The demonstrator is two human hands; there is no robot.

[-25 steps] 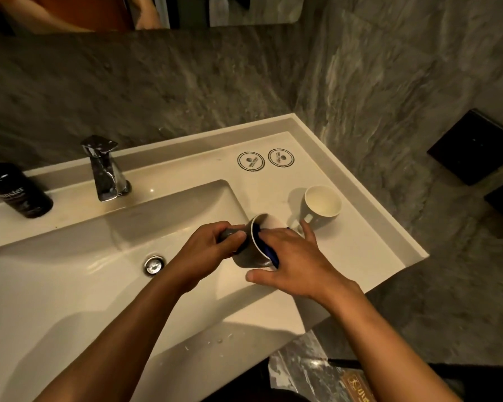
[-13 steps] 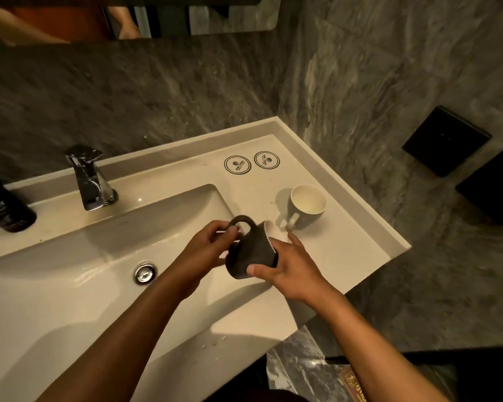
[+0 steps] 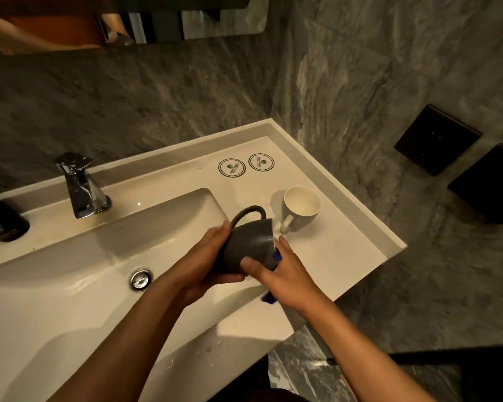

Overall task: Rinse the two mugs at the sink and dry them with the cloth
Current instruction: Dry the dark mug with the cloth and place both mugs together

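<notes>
A: Item, centre frame: left hand [image 3: 204,265] fingers curled round dark mug [image 3: 249,248], tilted; right hand [image 3: 279,274] fingers press blue cloth [image 3: 277,254] at its rim.

B: Risk: wet glaze slips, mug strikes sink [image 3: 70,285] edge or white mug [image 3: 299,210] just beside on counter [image 3: 331,250].

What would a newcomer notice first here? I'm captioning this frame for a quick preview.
Both hands meet over the sink's right edge: the left hand holds a dark mug on its side while the right hand works a blue cloth at it. A white mug stands upright on the counter just behind.
</notes>
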